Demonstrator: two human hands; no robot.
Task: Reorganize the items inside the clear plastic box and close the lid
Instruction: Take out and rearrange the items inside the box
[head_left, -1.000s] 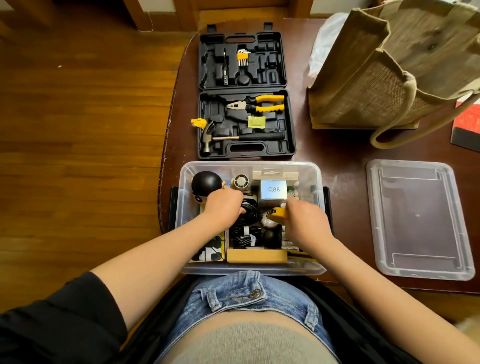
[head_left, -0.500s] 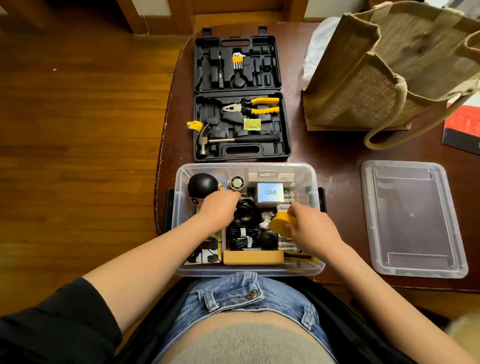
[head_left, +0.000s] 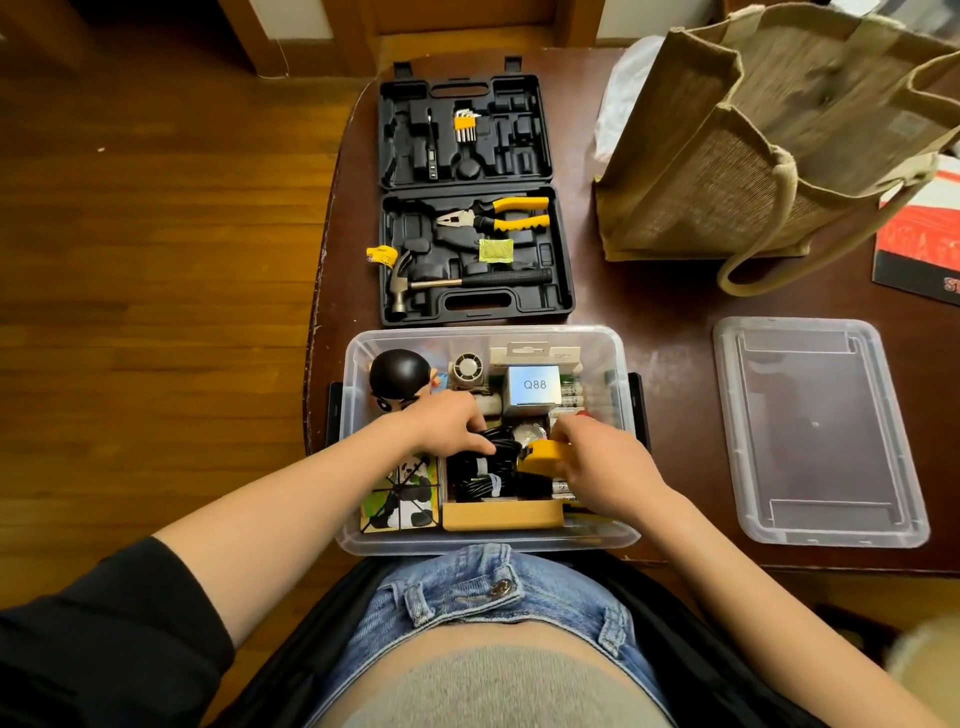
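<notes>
Both hands down inside clear plastic box (head_left: 358, 364) at near table edge. Left hand (head_left: 447, 423) on black cable bundle (head_left: 480, 470), fingers curled over it. Right hand (head_left: 605, 465) pinches yellow block (head_left: 540, 457) just beside cables. Hands close together, not touching. Lid (head_left: 815, 431) off, flat on table (head_left: 660, 306) right of box. Open tool case (head_left: 470, 208) behind box.

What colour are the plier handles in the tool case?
Yellow and black, on the pliers, seen from the head view.
</notes>
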